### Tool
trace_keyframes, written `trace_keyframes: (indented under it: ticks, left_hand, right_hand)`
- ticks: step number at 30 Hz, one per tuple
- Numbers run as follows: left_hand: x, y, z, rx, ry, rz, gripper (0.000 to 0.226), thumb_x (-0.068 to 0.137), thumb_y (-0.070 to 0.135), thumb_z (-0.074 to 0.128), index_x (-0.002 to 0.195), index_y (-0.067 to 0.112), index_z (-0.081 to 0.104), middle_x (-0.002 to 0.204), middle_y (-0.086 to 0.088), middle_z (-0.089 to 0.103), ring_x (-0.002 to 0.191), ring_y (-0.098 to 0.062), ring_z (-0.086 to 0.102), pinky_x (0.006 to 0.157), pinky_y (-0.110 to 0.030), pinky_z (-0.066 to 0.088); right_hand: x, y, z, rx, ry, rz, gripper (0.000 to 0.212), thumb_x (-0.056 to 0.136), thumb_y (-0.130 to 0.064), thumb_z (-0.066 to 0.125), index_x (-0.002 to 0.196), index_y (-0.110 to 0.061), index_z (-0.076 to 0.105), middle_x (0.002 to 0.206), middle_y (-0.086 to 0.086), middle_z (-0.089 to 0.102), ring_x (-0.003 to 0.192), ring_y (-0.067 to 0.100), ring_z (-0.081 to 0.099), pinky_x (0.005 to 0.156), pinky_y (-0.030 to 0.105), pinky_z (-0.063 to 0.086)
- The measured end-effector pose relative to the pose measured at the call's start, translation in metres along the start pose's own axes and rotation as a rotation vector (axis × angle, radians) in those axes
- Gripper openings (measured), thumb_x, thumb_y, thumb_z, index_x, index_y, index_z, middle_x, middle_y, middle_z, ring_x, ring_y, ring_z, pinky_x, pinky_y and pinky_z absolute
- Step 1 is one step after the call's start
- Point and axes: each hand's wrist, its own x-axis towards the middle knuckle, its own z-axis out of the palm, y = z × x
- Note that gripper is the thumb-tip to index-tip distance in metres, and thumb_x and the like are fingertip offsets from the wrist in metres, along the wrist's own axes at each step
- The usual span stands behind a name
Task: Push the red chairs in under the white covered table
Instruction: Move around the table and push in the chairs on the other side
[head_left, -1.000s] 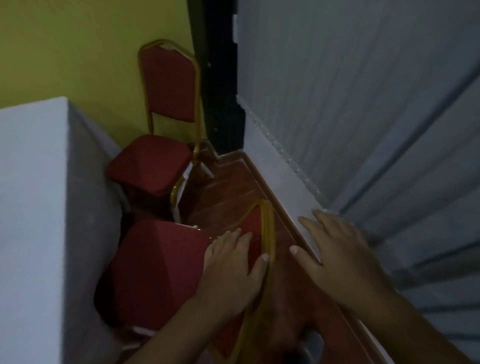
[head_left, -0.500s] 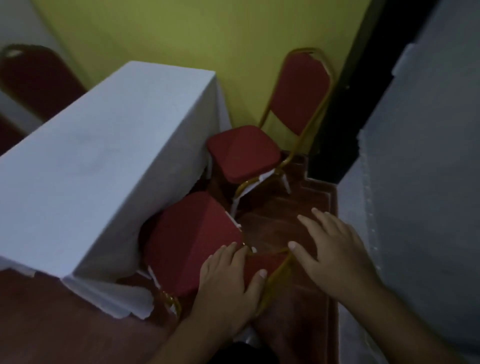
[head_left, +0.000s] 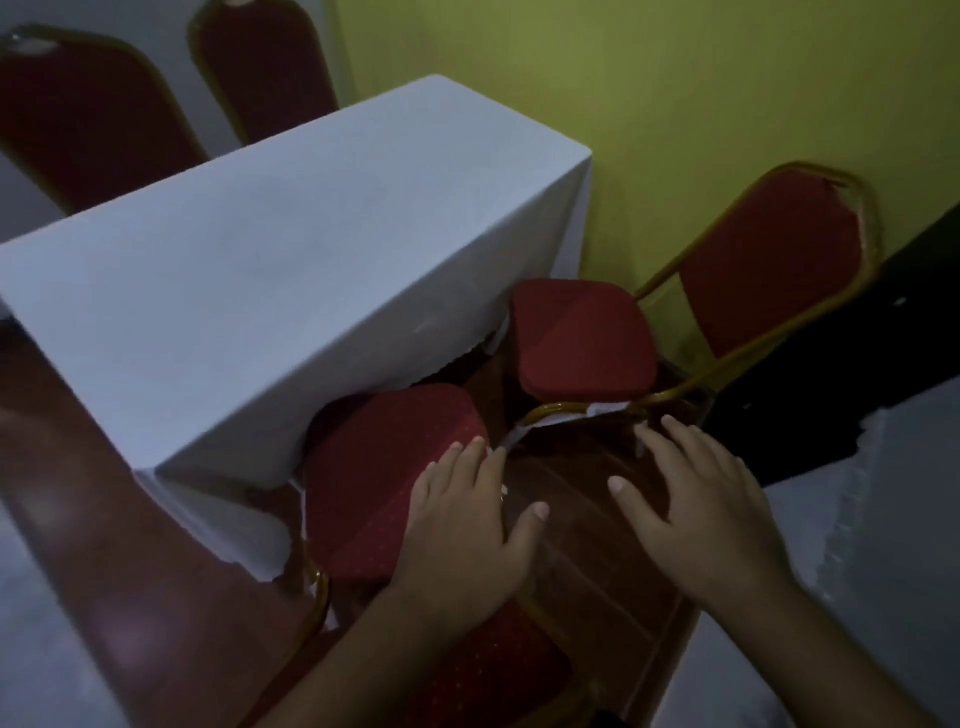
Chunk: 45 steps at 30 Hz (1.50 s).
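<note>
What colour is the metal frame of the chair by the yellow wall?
Gold; the head view shows the frame best.

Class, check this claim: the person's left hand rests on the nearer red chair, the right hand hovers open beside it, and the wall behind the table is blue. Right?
Not quite. In the head view the wall is yellow-green, not blue. The left hand on the nearer red chair and the open right hand are correct.

Ahead of my hands I see a yellow-green wall (head_left: 675, 93) filling the far side. Below them runs a dark reddish-brown wooden floor (head_left: 613, 571). To their right hangs pale grey-white fabric (head_left: 872, 561) with a ragged edge, and a black upright panel (head_left: 831, 374) stands above it.
</note>
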Motion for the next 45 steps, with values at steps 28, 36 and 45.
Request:
trace_keyframes:
  ticks: [28, 36, 45]
  left_hand:
    - [0.367, 0.298, 0.111, 0.076, 0.162, -0.153, 0.081, 0.093, 0.067, 0.036, 0.158, 0.020, 0.028, 0.168, -0.005, 0.019, 0.155, -0.024, 0.012, 0.124, -0.045, 0.012]
    - [0.482, 0.356, 0.149, -0.057, 0.031, -0.010, 0.084, 0.089, 0.069, 0.032, 0.157, 0.020, 0.027, 0.165, -0.005, 0.028, 0.152, -0.026, 0.021, 0.123, -0.045, 0.019]
    - [0.565, 0.443, 0.180, -0.228, 0.009, 0.003, 0.087, 0.093, 0.064, 0.048, 0.160, 0.022, 0.013, 0.162, -0.006, 0.025, 0.147, -0.026, 0.025, 0.114, -0.049, 0.031]
  right_hand:
    - [0.401, 0.330, -0.101, -0.039, 0.006, -0.247, 0.081, 0.087, -0.074, 0.034, 0.155, -0.032, 0.036, 0.169, 0.001, 0.026, 0.155, 0.024, 0.018, 0.126, 0.056, 0.012]
    - [0.479, 0.414, -0.157, -0.158, -0.008, -0.301, 0.072, 0.091, -0.069, 0.037, 0.153, -0.035, 0.043, 0.168, -0.003, 0.028, 0.156, 0.020, 0.015, 0.127, 0.048, 0.007]
    - [0.611, 0.476, -0.227, -0.413, -0.338, -0.729, 0.078, 0.080, -0.026, 0.068, 0.154, -0.030, 0.043, 0.166, 0.006, 0.032, 0.154, 0.029, 0.025, 0.120, 0.044, 0.012]
